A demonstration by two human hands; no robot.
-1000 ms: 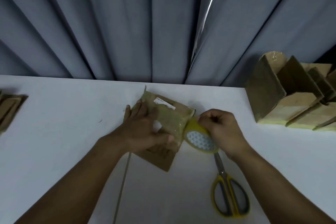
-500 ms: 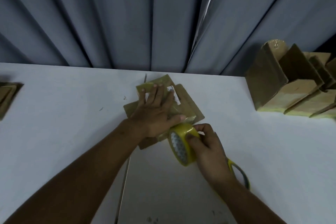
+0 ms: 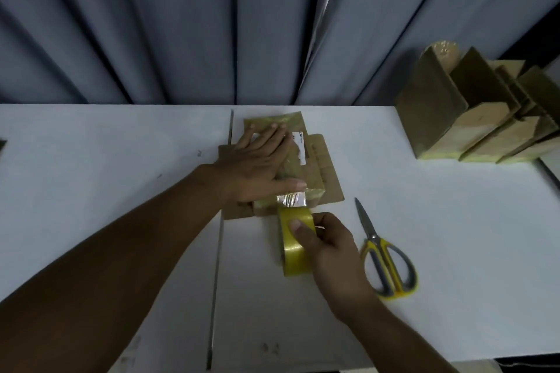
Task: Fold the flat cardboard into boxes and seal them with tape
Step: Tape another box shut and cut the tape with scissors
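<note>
The left fingers lie straight and together, pressed flat on top of the cardboard box and pointing toward one o'clock. The thumb is stretched toward three o'clock along the box's near edge. The left hand is thus released and flat, not gripping, and covers much of the box's left half.

The right thumb presses on the outer face of the yellow tape roll, and the other fingers curl round its right side, so the right hand grasps the roll. The roll stands on its edge at six o'clock from the box, just beside it. A shiny strip of tape runs from the top of the roll onto the box's near edge, right below the left thumb.

The box lies on the white table near its far edge, at the middle. It carries a white label beside the left fingertips.

Yellow-and-grey scissors lie at four o'clock from the box, just right of the right hand, blades closed and pointing to eleven o'clock. A row of folded boxes leans together at two o'clock, well apart. A grey curtain hangs behind the table.
</note>
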